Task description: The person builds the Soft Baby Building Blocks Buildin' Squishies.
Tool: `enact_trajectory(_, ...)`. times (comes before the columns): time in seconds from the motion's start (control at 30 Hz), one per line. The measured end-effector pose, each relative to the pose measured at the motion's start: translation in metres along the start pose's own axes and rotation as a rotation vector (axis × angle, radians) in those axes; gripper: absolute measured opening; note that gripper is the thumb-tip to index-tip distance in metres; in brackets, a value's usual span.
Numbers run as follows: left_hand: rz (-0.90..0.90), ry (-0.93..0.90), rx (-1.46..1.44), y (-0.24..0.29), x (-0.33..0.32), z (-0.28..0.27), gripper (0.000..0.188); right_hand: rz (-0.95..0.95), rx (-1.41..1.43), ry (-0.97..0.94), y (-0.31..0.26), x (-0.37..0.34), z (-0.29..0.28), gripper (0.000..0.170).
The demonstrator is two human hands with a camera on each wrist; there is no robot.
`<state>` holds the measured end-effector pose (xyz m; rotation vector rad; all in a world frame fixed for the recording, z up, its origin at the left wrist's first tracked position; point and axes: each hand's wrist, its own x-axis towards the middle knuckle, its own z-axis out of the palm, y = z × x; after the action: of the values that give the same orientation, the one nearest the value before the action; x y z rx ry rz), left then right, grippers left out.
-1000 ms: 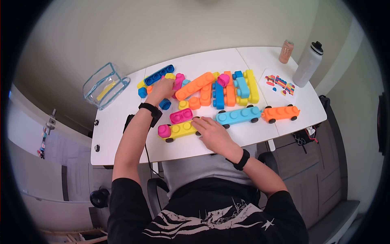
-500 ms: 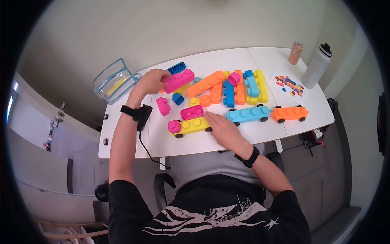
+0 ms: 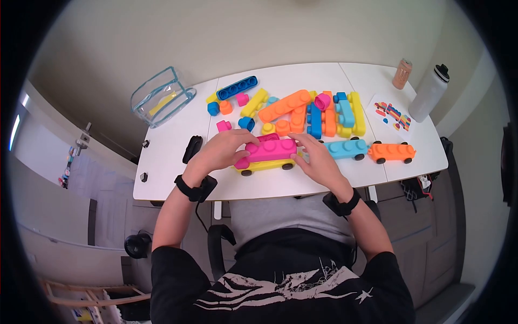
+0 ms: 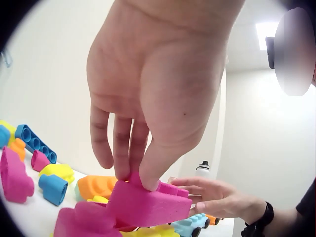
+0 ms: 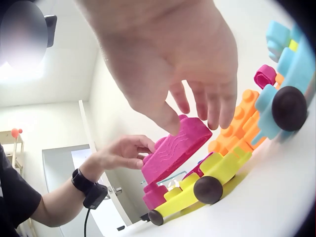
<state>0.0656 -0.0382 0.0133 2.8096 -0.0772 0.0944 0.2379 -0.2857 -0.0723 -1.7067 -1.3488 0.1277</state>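
Note:
Both hands hold a long pink block (image 3: 274, 150) over a yellow wheeled base (image 3: 268, 164). My left hand (image 3: 218, 153) pinches its left part between thumb and fingers; the left wrist view shows this hand (image 4: 153, 79) gripping from above. At the other end, my right hand (image 3: 322, 164) has its thumb on the near side and fingers beyond. In the right wrist view the block (image 5: 173, 153) is tilted above the base (image 5: 224, 170), near a small pink block (image 5: 155, 195) on the base's end. Another pink block is partly hidden behind.
Light blue (image 3: 346, 149) and orange (image 3: 392, 152) wheeled bases stand at the right. Loose blocks lie behind, with a dark blue one (image 3: 237, 87) at the back. A clear bag (image 3: 162, 100), picture sheet (image 3: 393, 116), can (image 3: 402, 74) and bottle (image 3: 429, 93) are around them.
My left hand has brought the long pink block from the pile rightward and nearer, over the yellow base. My right hand has moved from the base's end to the block's right end.

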Motion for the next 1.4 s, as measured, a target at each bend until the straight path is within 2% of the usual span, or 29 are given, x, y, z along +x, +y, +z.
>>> enact_trajectory(0.03, 0.020, 0.015, 0.000, -0.002, 0.000, 0.004, 0.037, 0.000, 0.000, -0.003, 0.001, -0.001, 0.001, 0.056)
enact_trajectory(0.1, 0.012, 0.014, 0.000, -0.003, 0.001, 0.012, 0.037, -0.011, -0.011, 0.007, 0.002, -0.001, 0.002, 0.044)
enact_trajectory(0.5, -0.078, -0.033, -0.010, 0.007, -0.006, 0.012, 0.034, -0.089, -0.103, 0.068, -0.004, -0.002, 0.009, 0.042)
enact_trajectory(0.73, -0.083, 0.021, 0.002, 0.003, -0.011, 0.020, 0.035, -0.086, -0.128, 0.080, 0.000, 0.000, 0.016, 0.042)
enact_trajectory(1.0, -0.077, -0.075, 0.046, 0.006, -0.006, 0.021, 0.035, -0.117, -0.263, 0.115, 0.000, -0.003, 0.023, 0.037)
enact_trajectory(1.07, -0.076, -0.105, 0.045, 0.004, 0.001, 0.012, 0.035, -0.119, -0.278, 0.104, -0.002, -0.003, 0.019, 0.037)
enact_trajectory(1.13, -0.059, -0.260, -0.107, -0.003, 0.012, -0.004, 0.031, -0.111, -0.299, 0.095, -0.003, -0.004, 0.017, 0.037)
enact_trajectory(1.23, -0.075, -0.141, -0.084, -0.029, 0.045, -0.004, 0.027, -0.146, -0.322, 0.142, -0.001, -0.007, 0.017, 0.038)
enact_trajectory(1.4, -0.085, -0.156, 0.145, -0.048, 0.098, 0.007, 0.025, -0.133, -0.285, 0.127, -0.003, -0.007, 0.017, 0.037)
